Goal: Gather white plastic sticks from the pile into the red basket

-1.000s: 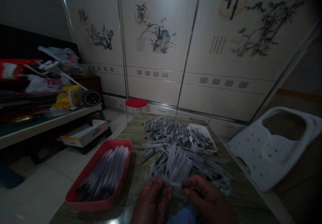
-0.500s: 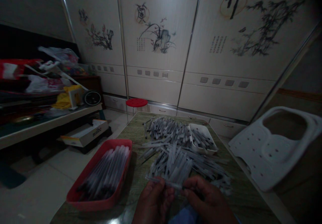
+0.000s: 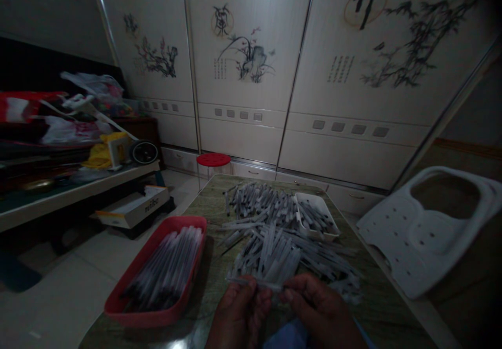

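Observation:
My left hand (image 3: 239, 310) and my right hand (image 3: 317, 307) sit at the near edge of a stone-patterned table (image 3: 376, 299). Between their fingertips runs a thin translucent plastic tube (image 3: 254, 283), held nearly level. Just beyond the hands lies a loose heap of similar tubes with dark tips (image 3: 270, 252). More tubes fill a white plastic tray (image 3: 316, 202) and spread beside it. On the left, a red plastic tray (image 3: 193, 255) holds tubes lying side by side. Both hands hide the table's nearest part.
A red stool (image 3: 213, 159) stands beyond the table, before white wardrobe doors painted with ink plants. A white plastic seat (image 3: 427, 229) lies to the right. On the left are a cardboard box (image 3: 133, 208) on the floor and a bench heaped with bags.
My hands keep the same tube and shift only slightly. The whole view has moved a little, with no other visible change on the table.

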Tool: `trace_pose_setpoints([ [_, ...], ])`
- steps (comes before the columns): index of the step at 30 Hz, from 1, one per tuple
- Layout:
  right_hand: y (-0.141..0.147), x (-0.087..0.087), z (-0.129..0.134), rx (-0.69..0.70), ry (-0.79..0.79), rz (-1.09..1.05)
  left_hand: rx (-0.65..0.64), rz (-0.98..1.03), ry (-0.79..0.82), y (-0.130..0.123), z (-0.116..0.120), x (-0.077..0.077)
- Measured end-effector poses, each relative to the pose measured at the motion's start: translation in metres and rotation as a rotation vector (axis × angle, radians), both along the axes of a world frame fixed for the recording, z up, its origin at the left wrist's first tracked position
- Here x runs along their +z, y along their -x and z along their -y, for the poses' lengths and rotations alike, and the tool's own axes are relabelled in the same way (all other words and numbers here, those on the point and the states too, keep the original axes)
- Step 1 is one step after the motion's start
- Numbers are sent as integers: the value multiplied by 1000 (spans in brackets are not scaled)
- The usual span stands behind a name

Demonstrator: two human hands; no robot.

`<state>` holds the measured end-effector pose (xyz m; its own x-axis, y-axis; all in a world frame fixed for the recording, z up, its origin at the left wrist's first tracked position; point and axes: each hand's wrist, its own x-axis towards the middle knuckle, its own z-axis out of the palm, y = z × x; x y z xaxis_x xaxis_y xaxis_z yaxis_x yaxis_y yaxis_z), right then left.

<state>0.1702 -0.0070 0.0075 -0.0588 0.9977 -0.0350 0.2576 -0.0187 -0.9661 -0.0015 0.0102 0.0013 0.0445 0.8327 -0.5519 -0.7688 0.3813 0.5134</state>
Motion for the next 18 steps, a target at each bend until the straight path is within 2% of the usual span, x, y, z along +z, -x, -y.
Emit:
trace_pose_setpoints([
  [7, 7, -2, 1, -35, -63, 167, 12, -12, -53, -1, 2, -14],
  [12, 12, 1, 3, -44, -26, 166, -10, 17, -56, -1, 4, -12],
  [18, 6, 2, 3, 7, -119, 162, 32, 3, -54, 0, 2, -12],
])
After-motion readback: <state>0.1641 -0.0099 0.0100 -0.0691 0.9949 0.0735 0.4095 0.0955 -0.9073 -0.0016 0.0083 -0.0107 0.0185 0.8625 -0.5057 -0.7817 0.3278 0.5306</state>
